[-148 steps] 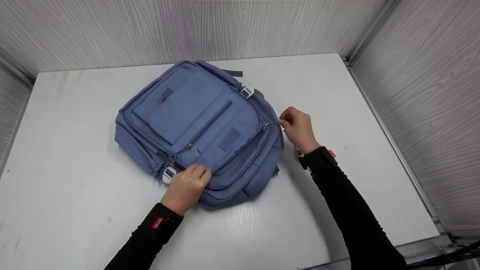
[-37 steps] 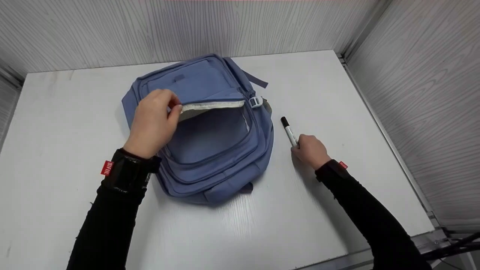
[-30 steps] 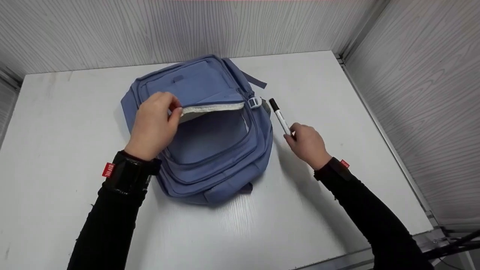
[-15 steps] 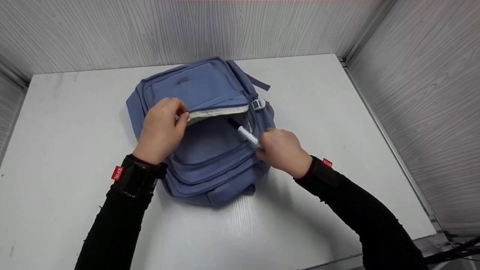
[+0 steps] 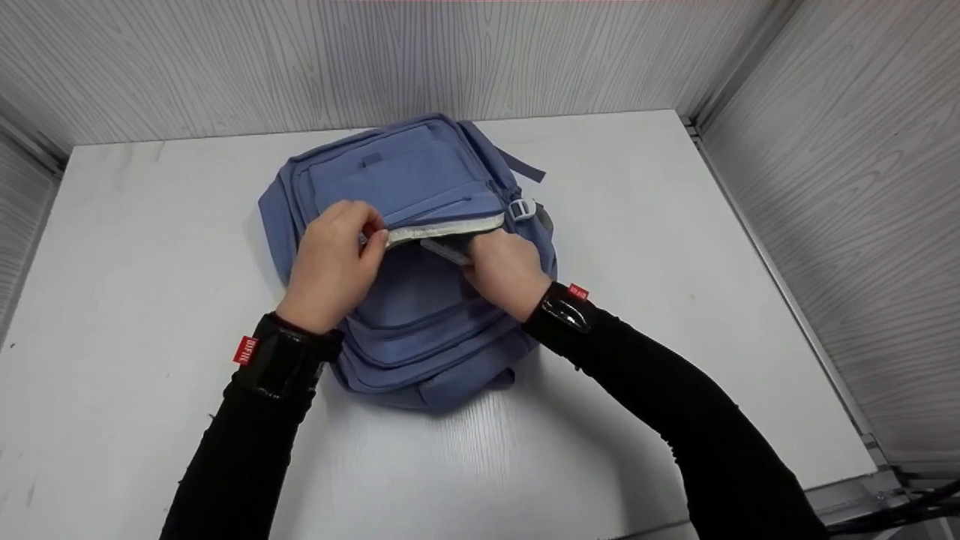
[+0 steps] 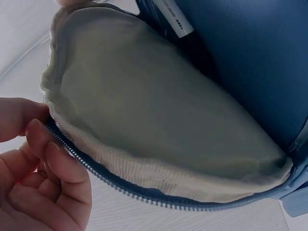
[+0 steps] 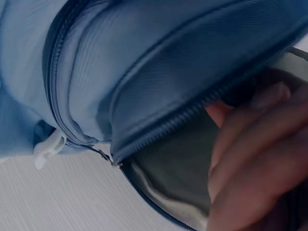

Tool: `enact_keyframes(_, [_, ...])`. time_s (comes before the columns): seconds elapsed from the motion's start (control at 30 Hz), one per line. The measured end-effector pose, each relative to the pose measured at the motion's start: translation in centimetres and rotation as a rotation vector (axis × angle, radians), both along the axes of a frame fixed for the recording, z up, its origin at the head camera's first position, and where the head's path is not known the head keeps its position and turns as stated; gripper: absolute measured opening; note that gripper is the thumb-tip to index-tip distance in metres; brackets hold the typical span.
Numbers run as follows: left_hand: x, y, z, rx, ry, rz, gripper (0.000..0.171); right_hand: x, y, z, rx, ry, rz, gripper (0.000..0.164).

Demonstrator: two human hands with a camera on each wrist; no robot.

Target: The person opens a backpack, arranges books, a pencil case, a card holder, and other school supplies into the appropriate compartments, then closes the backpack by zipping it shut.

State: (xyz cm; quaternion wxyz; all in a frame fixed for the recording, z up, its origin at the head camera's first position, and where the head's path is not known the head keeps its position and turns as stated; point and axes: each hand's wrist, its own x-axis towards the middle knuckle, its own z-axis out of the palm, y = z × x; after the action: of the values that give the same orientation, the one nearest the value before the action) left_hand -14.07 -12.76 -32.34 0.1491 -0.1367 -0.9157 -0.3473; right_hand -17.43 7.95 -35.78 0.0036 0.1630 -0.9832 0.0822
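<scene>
A blue backpack [image 5: 420,165] lies on the white table with its front pocket unzipped. My left hand [image 5: 334,262] pinches the zipper edge of the pocket flap [image 6: 144,96] between thumb and fingers, lifting it so its pale lining shows. My right hand [image 5: 506,270] is inside the pocket mouth, fingers curled round a white marker [image 5: 444,252]. In the left wrist view the marker's white, printed barrel [image 6: 174,18] lies under the flap; its black cap is lost in shadow. The right wrist view shows the curled fingers [image 7: 255,149] at the opening, beside the zipper teeth.
A white buckle [image 5: 522,208] sits on the backpack's right side, with a dark strap [image 5: 523,166] trailing behind it. White table surface [image 5: 660,240] surrounds the backpack. Wood-grained panels [image 5: 375,60] stand at the back and both sides.
The right hand picked up the marker from the table's right side and carried it left into the pocket. The pocket was unzipped over these frames; the left hand keeps lifting its flap.
</scene>
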Motion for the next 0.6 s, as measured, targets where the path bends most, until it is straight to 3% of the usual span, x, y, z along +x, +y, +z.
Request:
enact_keyframes(0.1, [0.1,0.1,0.0,0.001,0.003,-0.001,0.011,-0.2,-0.5,-0.5,-0.02,0.038,-0.047,0.02])
enact_keyframes(0.23, [0.2,0.1,-0.1,0.005,0.016,0.002,0.011,-0.4,-1.2,-1.3,-0.033,0.118,-0.048,0.019])
enact_keyframes(0.33, [0.3,0.0,-0.4,0.003,0.015,-0.002,0.01,-0.3,-1.4,-1.8,-0.023,0.129,-0.002,0.018])
enact_keyframes(0.43, [0.5,0.0,-0.7,0.0,-0.007,-0.017,0.01,0.1,-0.8,-2.0,-0.045,0.084,0.065,0.015])
enact_keyframes(0.6, [1.2,0.0,-1.3,-0.014,-0.051,-0.041,0.008,1.5,1.4,-1.3,-0.089,0.028,0.194,0.016])
